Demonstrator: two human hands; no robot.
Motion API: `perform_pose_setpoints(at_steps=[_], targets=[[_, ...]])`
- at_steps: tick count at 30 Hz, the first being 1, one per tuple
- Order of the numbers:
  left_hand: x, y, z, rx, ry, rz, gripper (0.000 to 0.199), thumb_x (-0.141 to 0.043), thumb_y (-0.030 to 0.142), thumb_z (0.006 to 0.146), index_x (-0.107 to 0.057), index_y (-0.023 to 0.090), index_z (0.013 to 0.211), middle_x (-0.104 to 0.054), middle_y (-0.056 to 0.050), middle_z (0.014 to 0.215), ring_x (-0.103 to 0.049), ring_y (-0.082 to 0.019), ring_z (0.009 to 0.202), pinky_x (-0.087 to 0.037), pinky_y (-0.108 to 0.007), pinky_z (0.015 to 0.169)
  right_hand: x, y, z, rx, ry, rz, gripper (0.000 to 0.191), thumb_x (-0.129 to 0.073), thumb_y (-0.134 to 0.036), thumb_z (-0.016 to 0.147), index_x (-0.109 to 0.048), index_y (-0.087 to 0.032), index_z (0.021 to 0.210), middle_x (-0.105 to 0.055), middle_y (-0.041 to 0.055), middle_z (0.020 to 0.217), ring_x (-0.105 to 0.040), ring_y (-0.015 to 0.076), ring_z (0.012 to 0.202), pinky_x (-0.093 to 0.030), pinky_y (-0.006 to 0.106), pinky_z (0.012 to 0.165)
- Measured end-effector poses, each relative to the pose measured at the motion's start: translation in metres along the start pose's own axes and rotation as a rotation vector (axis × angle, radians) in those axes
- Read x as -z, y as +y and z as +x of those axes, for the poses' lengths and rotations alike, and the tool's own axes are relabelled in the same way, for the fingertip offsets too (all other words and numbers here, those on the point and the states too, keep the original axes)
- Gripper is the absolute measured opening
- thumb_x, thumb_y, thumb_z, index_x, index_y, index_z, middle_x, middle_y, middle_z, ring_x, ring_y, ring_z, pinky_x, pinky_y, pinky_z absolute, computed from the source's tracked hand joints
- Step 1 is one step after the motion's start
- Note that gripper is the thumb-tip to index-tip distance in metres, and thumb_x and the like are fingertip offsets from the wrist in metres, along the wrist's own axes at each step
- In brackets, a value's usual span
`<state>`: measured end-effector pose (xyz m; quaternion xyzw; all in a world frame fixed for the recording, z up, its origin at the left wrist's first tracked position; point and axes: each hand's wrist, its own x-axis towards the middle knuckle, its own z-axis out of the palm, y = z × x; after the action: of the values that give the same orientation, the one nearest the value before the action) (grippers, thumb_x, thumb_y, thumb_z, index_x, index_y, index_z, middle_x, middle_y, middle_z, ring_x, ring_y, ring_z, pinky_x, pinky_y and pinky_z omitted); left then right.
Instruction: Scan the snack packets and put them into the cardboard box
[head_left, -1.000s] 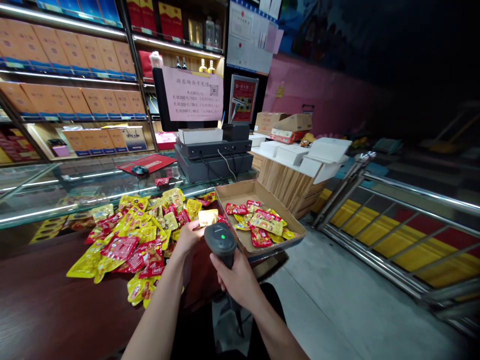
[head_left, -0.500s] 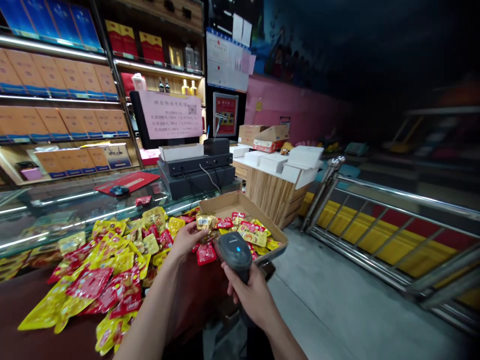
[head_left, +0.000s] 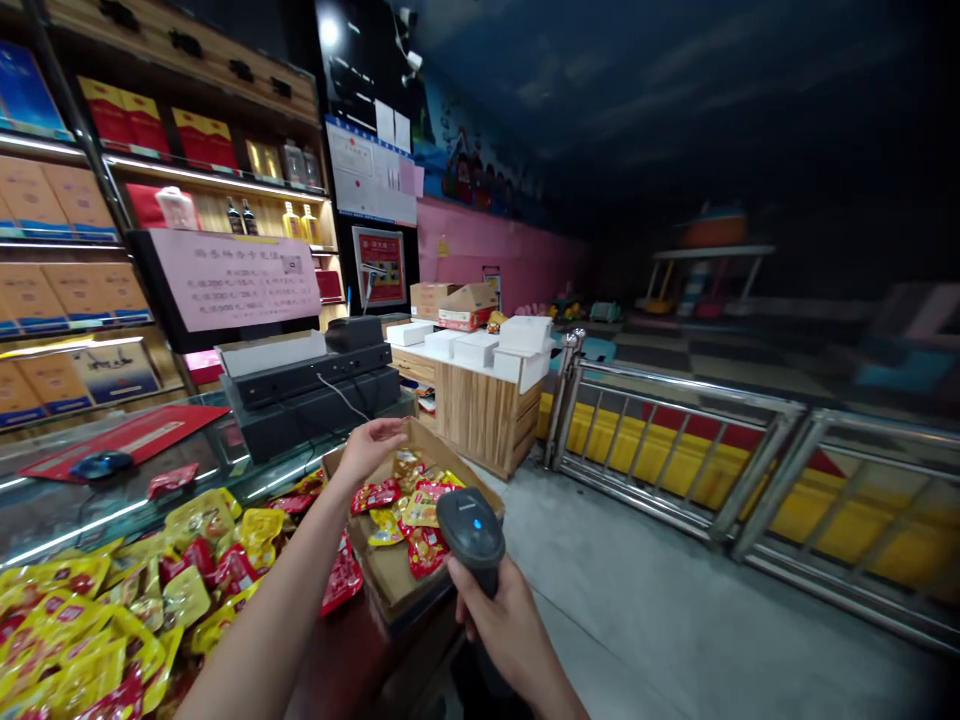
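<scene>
Grey plastic scanner (head_left: 471, 528) at 4 o'clock of the cardboard box (head_left: 390, 575), gripped by the handle in the right hand (head_left: 501, 610), fingers wrapped round; pressure on any trigger impossible to tell. At 11 o'clock, the left hand (head_left: 369, 447) over the box's far rim, fingers loosely bent with a narrow gap to the thumb, nothing visible between them. Snack packets (head_left: 421, 510) inside the box, red, yellow and gold, lying loose. Out at 9 o'clock, a heap of similar packets (head_left: 206, 515); at 8 o'clock, one red packet (head_left: 341, 575) right by the box wall, touching or not unclear.

Likeliest trouble, by judgement: a mix-up between heap and box, owing to lookalike wrappers and that stray so near the wall. Next: a bump from the scanner, shoving the box toward the floor (head_left: 600, 620) at 4 o'clock, given an apparent perch near the brown counter's (head_left: 341, 650) edge. Also possible: a sweep of loose packets by the left forearm (head_left: 283, 590), low beside the heap.
</scene>
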<state>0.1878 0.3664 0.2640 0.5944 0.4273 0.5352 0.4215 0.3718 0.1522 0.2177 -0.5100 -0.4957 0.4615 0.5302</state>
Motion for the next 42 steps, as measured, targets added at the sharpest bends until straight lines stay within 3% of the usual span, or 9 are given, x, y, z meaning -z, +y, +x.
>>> perform_pose_setpoints(at_steps=[6, 14, 18, 22, 25, 28, 35, 39, 42], targets=[[0.019, -0.017, -0.029, 0.050, 0.041, -0.026, 0.055, -0.088, 0.040, 0.047, -0.073, 0.012, 0.092, -0.076, -0.010, 0.090, -0.070, -0.024, 0.086, -0.052, -0.039, 0.087, -0.014, 0.002, -0.005, -0.001, -0.040, -0.019, 0.046, -0.064, -0.062, 0.081, -0.059, -0.018, 0.095, -0.054, -0.0041, 0.052, -0.048, 0.0108, 0.042, -0.039, 0.019, 0.039], [0.083, -0.033, -0.098, 0.088, 0.125, 0.066, 0.041, -0.082, 0.036, 0.058, -0.073, 0.015, 0.092, -0.076, -0.009, 0.089, -0.071, -0.023, 0.084, -0.054, -0.036, 0.083, -0.059, 0.013, -0.008, -0.012, -0.212, -0.058, 0.044, -0.062, -0.060, 0.083, -0.058, -0.018, 0.093, -0.055, -0.0036, 0.053, -0.049, 0.0114, 0.042, -0.040, 0.021, 0.040], [0.104, -0.050, -0.135, 0.140, 0.167, 0.266, 0.032, -0.074, 0.033, 0.069, -0.073, 0.016, 0.096, -0.076, -0.010, 0.093, -0.071, -0.022, 0.085, -0.054, -0.033, 0.080, -0.082, 0.011, -0.010, -0.007, -0.283, -0.092, 0.044, -0.062, -0.060, 0.083, -0.058, -0.017, 0.094, -0.055, -0.0036, 0.051, -0.048, 0.0109, 0.040, -0.040, 0.021, 0.040], [0.101, -0.061, -0.163, 0.295, 0.175, 0.664, 0.027, -0.062, 0.036, 0.081, -0.072, 0.016, 0.095, -0.075, -0.011, 0.089, -0.070, -0.023, 0.082, -0.050, -0.031, 0.076, -0.100, 0.018, -0.012, -0.019, -0.341, -0.133, 0.044, -0.061, -0.057, 0.085, -0.059, -0.015, 0.098, -0.056, -0.0034, 0.051, -0.049, 0.0107, 0.041, -0.040, 0.020, 0.040], [0.087, -0.062, -0.171, 0.452, 0.171, 0.937, 0.043, -0.053, 0.050, 0.086, -0.070, 0.012, 0.096, -0.074, -0.018, 0.091, -0.070, -0.031, 0.089, -0.049, -0.036, 0.076, -0.106, 0.026, -0.014, -0.029, -0.374, -0.141, 0.044, -0.061, -0.055, 0.086, -0.058, -0.015, 0.102, -0.055, -0.0042, 0.051, -0.049, 0.0105, 0.040, -0.039, 0.020, 0.039], [0.072, -0.063, -0.168, 0.548, 0.154, 1.086, 0.057, -0.046, 0.057, 0.087, -0.063, 0.007, 0.110, -0.070, -0.026, 0.103, -0.068, -0.037, 0.098, -0.049, -0.040, 0.079, -0.106, 0.032, -0.015, -0.038, -0.375, -0.149, 0.043, -0.060, -0.055, 0.086, -0.058, -0.015, 0.099, -0.054, -0.0048, 0.050, -0.048, 0.0101, 0.040, -0.038, 0.020, 0.039], [0.061, -0.077, -0.159, 0.579, 0.153, 1.119, 0.058, -0.060, 0.049, 0.083, -0.051, 0.008, 0.122, -0.068, -0.026, 0.107, -0.068, -0.036, 0.100, -0.049, -0.039, 0.078, -0.096, 0.035, -0.016, -0.064, -0.317, -0.167, 0.042, -0.061, -0.057, 0.085, -0.058, -0.016, 0.092, -0.054, -0.0047, 0.051, -0.047, 0.0100, 0.040, -0.038, 0.021, 0.039], [0.073, -0.083, -0.179, 0.562, 0.166, 1.050, 0.068, -0.072, 0.042, 0.074, -0.047, 0.008, 0.127, -0.069, -0.024, 0.107, -0.067, -0.034, 0.101, -0.047, -0.035, 0.079, -0.093, 0.037, -0.027, -0.085, -0.327, -0.174, 0.040, -0.061, -0.056, 0.085, -0.058, -0.017, 0.092, -0.053, -0.0048, 0.052, -0.048, 0.0106, 0.041, -0.039, 0.021, 0.040], [0.090, -0.085, -0.198, 0.522, 0.155, 0.943, 0.055, -0.076, 0.034, 0.070, -0.057, 0.009, 0.116, -0.069, -0.022, 0.110, -0.065, -0.031, 0.106, -0.045, -0.033, 0.085, -0.095, 0.042, -0.038, -0.094, -0.350, -0.173, 0.040, -0.063, -0.056, 0.084, -0.058, -0.018, 0.094, -0.055, -0.0039, 0.055, -0.052, 0.0120, 0.043, -0.042, 0.021, 0.042]])
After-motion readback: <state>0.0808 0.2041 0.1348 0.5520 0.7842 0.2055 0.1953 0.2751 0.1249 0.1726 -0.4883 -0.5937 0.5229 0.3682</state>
